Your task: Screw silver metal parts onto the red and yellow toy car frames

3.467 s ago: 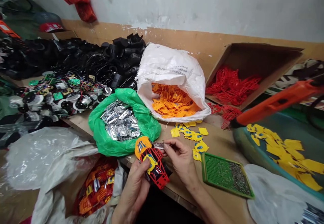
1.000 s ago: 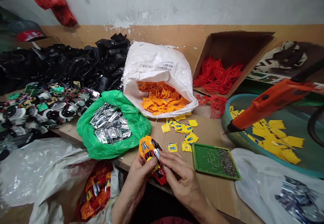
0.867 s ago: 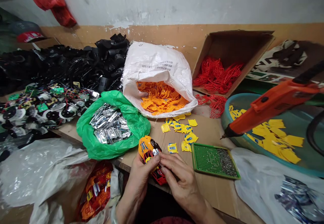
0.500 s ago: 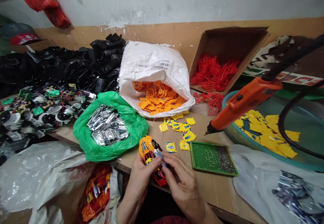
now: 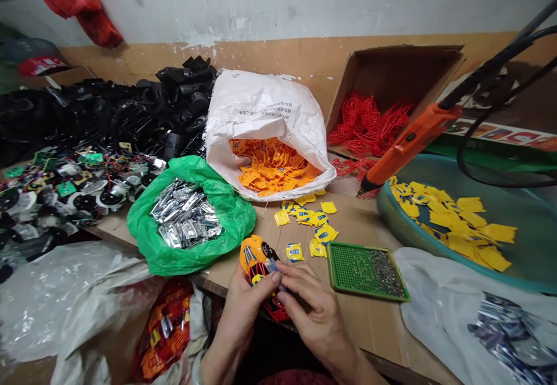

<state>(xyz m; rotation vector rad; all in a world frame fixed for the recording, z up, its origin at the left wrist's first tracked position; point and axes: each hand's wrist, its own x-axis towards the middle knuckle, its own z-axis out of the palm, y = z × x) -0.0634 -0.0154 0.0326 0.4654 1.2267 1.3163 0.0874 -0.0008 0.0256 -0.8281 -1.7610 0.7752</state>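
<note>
Above the table's front edge, my left hand [image 5: 243,301] grips a toy car body [image 5: 253,253] with an orange front, a red frame and black parts. My left thumb presses on its top. The fingers of my right hand [image 5: 311,304] are pinched on a small silvery trim piece [image 5: 270,264] lying against the car's side, partly hidden by the fingertips. Beyond the hands, several yellow panels [image 5: 295,251] with blue markings lie on the cardboard. A green bag [image 5: 237,222] of silvery pieces [image 5: 187,214] stands to the left of the car.
A green tray [image 5: 348,266] of screws lies right of my hands. An orange electric screwdriver [image 5: 404,147] hangs over a teal basin [image 5: 391,228] of yellow panels. Behind stand a white sack [image 5: 274,98] of orange parts and a box [image 5: 418,66] of red frames. Black parts [image 5: 108,118] heap up left.
The silvery piece has come from beside the car to its side, with my right hand closing in on it. The hanging screwdriver has swung about. The view has shifted to the right.
</note>
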